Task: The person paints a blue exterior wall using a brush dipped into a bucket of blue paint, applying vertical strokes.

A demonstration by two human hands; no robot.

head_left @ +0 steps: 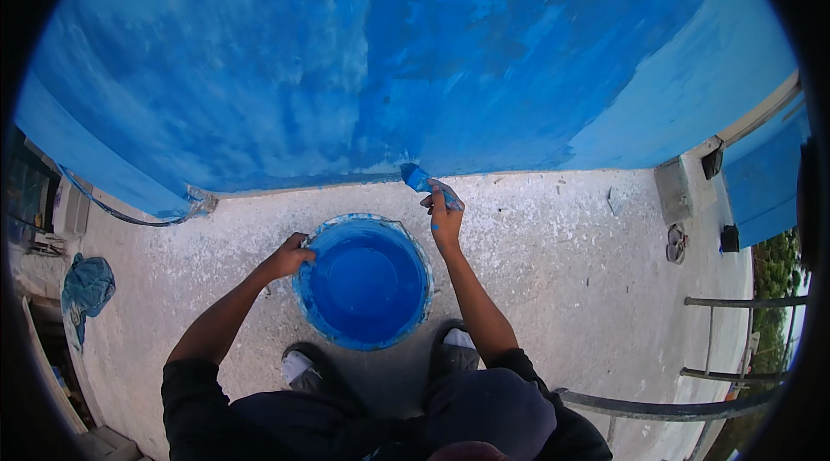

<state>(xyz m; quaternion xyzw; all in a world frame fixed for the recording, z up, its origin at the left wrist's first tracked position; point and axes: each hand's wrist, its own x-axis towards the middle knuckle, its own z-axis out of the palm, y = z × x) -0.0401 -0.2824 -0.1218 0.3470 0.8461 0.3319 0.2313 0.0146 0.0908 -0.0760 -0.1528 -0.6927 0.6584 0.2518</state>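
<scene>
My right hand [445, 203] is closed around the handle of a paintbrush [416, 176], with blue paint smeared on the fingers. The bristles are at the foot of the blue wall [380, 72], just above the floor; whether they touch it I cannot tell. My left hand [289, 258] grips the left rim of a round bucket [425, 275], its thumb over the edge. Blue paint [359, 284] lies inside the bucket, and the rim is streaked with it. Darker and lighter blue patches cover the wall.
Paint specks dot the pale concrete floor [553, 262]. My dark shoes [316, 366] stand just behind the bucket. A bluish cloth [86, 288] and a dark cable [130, 217] are at the left. At the right are a sandal [676, 244], a concrete block [673, 190] and metal railings [683, 410].
</scene>
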